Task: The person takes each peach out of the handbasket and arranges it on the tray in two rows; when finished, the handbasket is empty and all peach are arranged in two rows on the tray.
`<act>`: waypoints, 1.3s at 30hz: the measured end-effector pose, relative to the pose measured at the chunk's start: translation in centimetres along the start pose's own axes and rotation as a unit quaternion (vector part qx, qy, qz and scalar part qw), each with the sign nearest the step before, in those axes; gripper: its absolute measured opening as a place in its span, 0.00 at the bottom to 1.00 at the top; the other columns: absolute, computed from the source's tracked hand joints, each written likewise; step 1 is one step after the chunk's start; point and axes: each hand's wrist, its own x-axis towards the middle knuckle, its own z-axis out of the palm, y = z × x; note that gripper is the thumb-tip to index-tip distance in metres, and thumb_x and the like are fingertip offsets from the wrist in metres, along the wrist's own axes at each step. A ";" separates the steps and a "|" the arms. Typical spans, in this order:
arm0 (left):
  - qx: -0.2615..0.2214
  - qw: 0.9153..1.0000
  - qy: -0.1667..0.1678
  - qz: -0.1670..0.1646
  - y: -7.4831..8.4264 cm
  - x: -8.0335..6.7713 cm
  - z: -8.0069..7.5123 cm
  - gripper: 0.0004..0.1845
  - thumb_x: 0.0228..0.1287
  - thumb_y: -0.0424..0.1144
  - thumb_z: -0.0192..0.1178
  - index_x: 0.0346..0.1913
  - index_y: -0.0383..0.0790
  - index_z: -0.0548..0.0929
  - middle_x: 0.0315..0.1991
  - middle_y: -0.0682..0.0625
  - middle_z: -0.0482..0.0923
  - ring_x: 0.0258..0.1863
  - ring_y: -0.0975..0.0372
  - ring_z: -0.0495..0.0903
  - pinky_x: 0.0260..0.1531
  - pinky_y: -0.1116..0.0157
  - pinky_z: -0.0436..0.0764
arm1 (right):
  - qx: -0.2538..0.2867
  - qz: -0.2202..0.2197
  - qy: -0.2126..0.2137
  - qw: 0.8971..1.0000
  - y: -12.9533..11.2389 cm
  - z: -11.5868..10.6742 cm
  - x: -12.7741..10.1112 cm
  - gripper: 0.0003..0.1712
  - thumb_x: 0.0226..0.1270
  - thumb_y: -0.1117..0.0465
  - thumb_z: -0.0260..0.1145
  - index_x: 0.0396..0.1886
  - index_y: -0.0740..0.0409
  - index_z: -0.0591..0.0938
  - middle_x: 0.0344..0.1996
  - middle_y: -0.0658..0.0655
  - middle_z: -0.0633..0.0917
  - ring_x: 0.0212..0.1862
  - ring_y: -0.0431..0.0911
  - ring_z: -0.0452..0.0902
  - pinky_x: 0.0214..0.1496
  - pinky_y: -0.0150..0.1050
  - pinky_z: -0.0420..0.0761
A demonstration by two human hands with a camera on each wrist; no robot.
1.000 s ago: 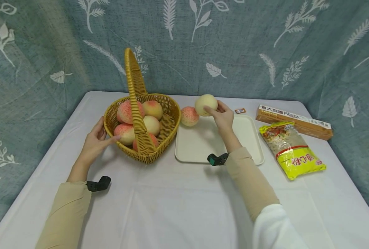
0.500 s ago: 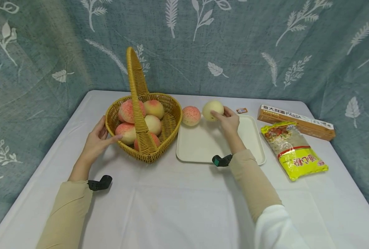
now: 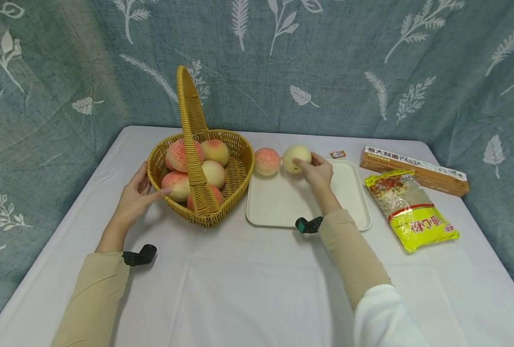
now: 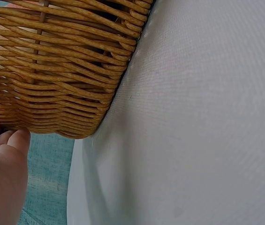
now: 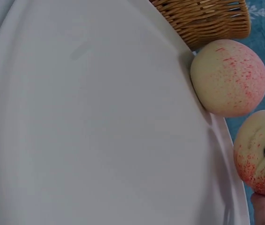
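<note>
While the basket (image 3: pixel 222 193) is steadied by the left hand (image 3: pixel 134 200), whose fingers are laid flat on its side, a pale peach (image 3: pixel 296 158) is pinched by the right hand (image 3: pixel 319 174); it is held at the far rim of the tray (image 3: pixel 352 202), beside a second peach (image 3: pixel 267 161). More peaches are kept in the basket on the counter (image 3: pixel 248 289).

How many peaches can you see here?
7: five in the basket, one peach at the tray's far edge, one held beside it by the right hand. More may be hidden in the basket.
</note>
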 end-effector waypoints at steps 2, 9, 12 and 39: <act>0.002 1.000 0.001 0.003 -0.3 0.1 0.0 0.46 0.56 0.41 0.61 0.69 0.48 0.40 0.69 0.49 0.38 0.66 0.63 0.44 0.60 0.77 0.54 | -0.009 0.003 0.000 1.000 0.2 0.1 0.0 0.36 0.43 0.57 0.73 0.55 0.62 0.73 0.51 0.59 0.77 0.52 0.45 0.71 0.52 0.30 0.73; -0.009 1.000 0.005 -0.004 0.2 -0.2 0.2 0.47 0.55 0.38 0.61 0.69 0.45 0.40 0.69 0.47 0.37 0.66 0.62 0.43 0.62 0.74 0.52 | -0.027 0.015 0.002 1.000 0.6 0.3 0.1 0.36 0.43 0.55 0.73 0.54 0.61 0.74 0.49 0.57 0.78 0.51 0.45 0.72 0.51 0.31 0.74; -0.002 1.000 0.009 -0.006 0.2 -0.2 0.2 0.47 0.55 0.39 0.62 0.69 0.44 0.40 0.69 0.47 0.38 0.66 0.62 0.44 0.61 0.75 0.53 | -0.033 0.020 0.004 0.999 0.7 0.3 0.1 0.36 0.43 0.54 0.73 0.54 0.61 0.74 0.49 0.57 0.78 0.51 0.44 0.72 0.51 0.31 0.74; -0.007 1.000 -0.004 -0.023 0.2 0.0 0.0 0.47 0.56 0.37 0.60 0.69 0.43 0.37 0.69 0.48 0.35 0.66 0.61 0.41 0.62 0.73 0.52 | -0.015 0.033 -0.065 0.997 0.7 0.0 0.5 0.40 0.47 0.56 0.71 0.61 0.60 0.67 0.57 0.58 0.71 0.58 0.44 0.65 0.57 0.32 0.69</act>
